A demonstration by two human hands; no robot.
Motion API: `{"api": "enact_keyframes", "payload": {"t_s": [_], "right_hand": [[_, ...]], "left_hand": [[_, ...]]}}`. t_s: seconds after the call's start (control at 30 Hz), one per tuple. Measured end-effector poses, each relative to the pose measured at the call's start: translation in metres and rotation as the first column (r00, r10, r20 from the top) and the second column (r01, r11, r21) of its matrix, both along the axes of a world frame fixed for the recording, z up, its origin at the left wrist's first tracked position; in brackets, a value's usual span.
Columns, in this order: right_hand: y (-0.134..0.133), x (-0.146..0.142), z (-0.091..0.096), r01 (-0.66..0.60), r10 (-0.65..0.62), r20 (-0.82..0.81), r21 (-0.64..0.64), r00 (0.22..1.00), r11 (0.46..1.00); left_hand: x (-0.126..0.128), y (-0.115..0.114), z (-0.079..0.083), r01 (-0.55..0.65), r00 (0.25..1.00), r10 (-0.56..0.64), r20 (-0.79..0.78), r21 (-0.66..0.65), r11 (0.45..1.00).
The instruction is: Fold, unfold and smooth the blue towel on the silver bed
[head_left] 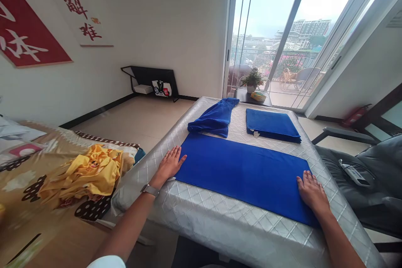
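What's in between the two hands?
A flat blue cloth stretches between the left hand and the right hand, one hand at each end. The head view shows it.

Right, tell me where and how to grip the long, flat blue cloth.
Best by the two short ends of the blue cloth, coming in from the sides, where the left hand and right hand rest. It lies flat, so its edges would probably need pinching up.

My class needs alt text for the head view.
Left hand and right hand rest at opposite ends of a rectangular blue cloth on a silver quilted tablecloth; beyond lie a crumpled blue cloth and folded blue cloth.
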State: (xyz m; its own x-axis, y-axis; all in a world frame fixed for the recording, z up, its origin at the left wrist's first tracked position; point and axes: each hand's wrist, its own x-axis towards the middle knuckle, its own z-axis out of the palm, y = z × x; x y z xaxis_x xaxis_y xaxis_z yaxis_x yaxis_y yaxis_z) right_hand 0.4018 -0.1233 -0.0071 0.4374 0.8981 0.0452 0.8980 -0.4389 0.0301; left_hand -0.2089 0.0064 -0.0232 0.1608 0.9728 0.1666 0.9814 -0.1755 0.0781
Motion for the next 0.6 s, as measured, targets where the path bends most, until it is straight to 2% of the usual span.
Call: {"api": "enact_keyframes", "payload": {"t_s": [0.1,0.2,0.3,0.4,0.47,0.5,0.6], "right_hand": [[-0.005,-0.034,0.008,-0.049,0.047,0.034,0.048,0.998,0.998],[-0.006,-0.100,0.016,-0.224,0.224,0.010,0.060,0.975,0.973],[-0.003,-0.178,0.020,-0.385,0.391,-0.079,0.073,0.917,0.920],[-0.003,-0.228,0.017,-0.468,0.469,-0.149,0.044,0.871,0.883],[-0.006,-0.237,0.014,-0.481,0.476,-0.166,0.013,0.864,0.877],[-0.009,-0.235,0.012,-0.476,0.469,-0.168,0.001,0.867,0.879],[-0.020,-0.211,0.006,-0.433,0.426,-0.155,-0.013,0.891,0.901]], "left_hand": [[0.030,-0.009,0.008,0.024,1.000,-0.024,0.016,0.028,0.999],[0.088,-0.028,0.018,0.222,0.973,-0.224,0.061,0.028,0.975],[0.157,-0.051,0.027,0.481,0.872,-0.479,0.101,0.008,0.877],[0.204,-0.072,0.030,0.666,0.741,-0.660,0.125,-0.012,0.746],[0.215,-0.081,0.028,0.718,0.692,-0.709,0.135,-0.027,0.695],[0.216,-0.083,0.026,0.725,0.685,-0.716,0.136,-0.030,0.688],[0.201,-0.082,0.019,0.697,0.714,-0.689,0.122,-0.030,0.717]]}}
